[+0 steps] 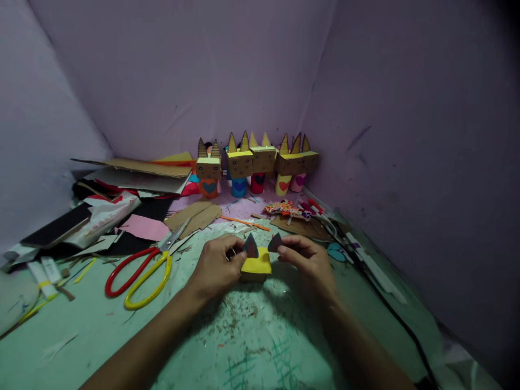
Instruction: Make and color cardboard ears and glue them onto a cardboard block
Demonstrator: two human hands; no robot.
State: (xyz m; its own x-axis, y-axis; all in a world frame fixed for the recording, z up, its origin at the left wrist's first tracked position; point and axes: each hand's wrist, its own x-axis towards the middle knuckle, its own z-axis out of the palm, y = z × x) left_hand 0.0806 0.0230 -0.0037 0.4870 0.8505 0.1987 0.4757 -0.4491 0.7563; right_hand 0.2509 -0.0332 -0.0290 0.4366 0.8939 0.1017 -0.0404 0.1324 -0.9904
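Between my hands sits a small cardboard box with a yellow top, low on the green table. My left hand pinches a dark pointed ear piece over the left part of the box top; whether it touches the top I cannot tell. Thumb and fingers of my right hand close on a second dark ear piece, held just off the box's right edge. Behind stand several cardboard animal figures with pointed ears, box heads and coloured bodies bearing hearts.
Large scissors with red and yellow handles lie at left, by stacked cardboard and a pink paper piece. A black cable runs along the right. Patterned scraps lie near the figures. Purple walls enclose the table.
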